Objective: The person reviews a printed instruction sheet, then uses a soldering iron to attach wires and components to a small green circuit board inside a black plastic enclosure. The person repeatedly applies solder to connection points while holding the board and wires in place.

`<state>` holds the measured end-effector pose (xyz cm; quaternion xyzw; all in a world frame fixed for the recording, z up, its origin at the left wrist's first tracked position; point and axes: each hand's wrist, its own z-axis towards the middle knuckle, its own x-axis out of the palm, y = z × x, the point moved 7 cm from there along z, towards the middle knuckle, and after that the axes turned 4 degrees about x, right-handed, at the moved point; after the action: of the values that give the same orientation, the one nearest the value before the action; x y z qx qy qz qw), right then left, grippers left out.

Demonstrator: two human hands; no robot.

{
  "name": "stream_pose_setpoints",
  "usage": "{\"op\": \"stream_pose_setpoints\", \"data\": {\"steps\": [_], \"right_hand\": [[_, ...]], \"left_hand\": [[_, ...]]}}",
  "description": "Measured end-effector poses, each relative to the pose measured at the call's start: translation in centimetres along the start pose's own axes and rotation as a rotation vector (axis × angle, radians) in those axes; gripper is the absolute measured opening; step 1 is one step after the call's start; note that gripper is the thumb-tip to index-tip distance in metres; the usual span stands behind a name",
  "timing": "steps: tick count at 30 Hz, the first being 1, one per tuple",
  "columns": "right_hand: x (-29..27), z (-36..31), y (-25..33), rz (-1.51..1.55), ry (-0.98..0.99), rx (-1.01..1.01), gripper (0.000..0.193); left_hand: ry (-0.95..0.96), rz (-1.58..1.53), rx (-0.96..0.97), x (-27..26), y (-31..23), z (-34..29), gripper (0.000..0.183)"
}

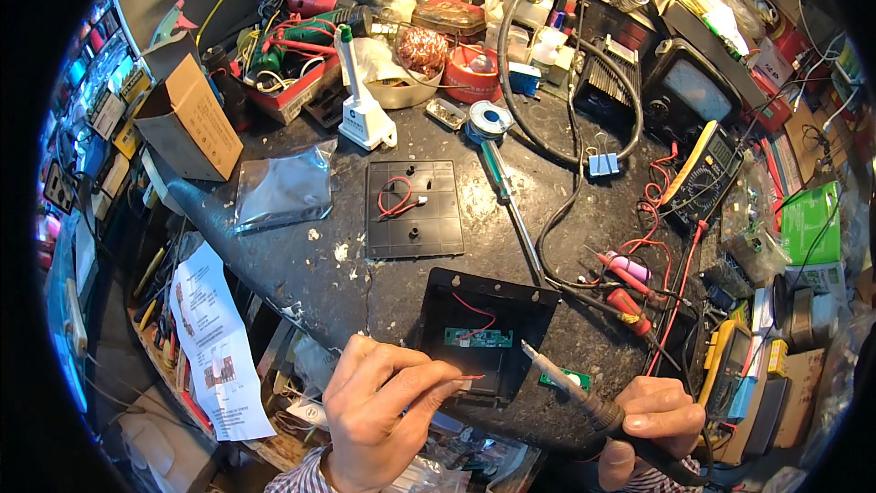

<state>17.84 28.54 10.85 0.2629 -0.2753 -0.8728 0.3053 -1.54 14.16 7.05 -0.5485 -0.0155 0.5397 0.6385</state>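
Note:
My left hand [383, 406] is closed in a pinch on a thin red wire [474, 377], whose end sticks out past the fingertips. My right hand [659, 415] grips a soldering iron [577, 391] by its dark handle, the metal tip slanting up and left. Between the hands lies an open black plastic case [525, 306], partly covered by my left fingers. Inside it sits a slim green circuit board [493, 339] with another red wire [474, 306] looping above it. The iron's tip is close to the board's right end; whether they touch I cannot tell. Beneath the iron is a second green board [568, 378].
A black cover plate [415, 228] carries a looped red lead. Beyond it lie a silver bag [287, 187], a white dispenser [365, 119], a solder spool [491, 119] and a long screwdriver [511, 201]. Multimeter [707, 169] and red probes are at right, a printed sheet [219, 347] at left.

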Motion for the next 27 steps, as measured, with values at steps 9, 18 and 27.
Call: {"op": "stream_pose_setpoints", "data": {"steps": [9, 18, 27], "right_hand": [[-0.15, -0.03, 0.05, 0.026, -0.019, 0.066, 0.031], [-0.06, 0.01, -0.03, 0.025, -0.022, 0.062, 0.030], [-0.13, 0.16, 0.00, 0.020, 0.004, 0.069, 0.030]], "left_hand": [[0.004, 0.004, -0.003, 0.29, 0.23, 0.01, 0.023], [-0.005, 0.003, 0.002, 0.36, 0.38, 0.05, 0.022], [0.009, 0.017, -0.012, 0.40, 0.40, 0.07, 0.022]]}}
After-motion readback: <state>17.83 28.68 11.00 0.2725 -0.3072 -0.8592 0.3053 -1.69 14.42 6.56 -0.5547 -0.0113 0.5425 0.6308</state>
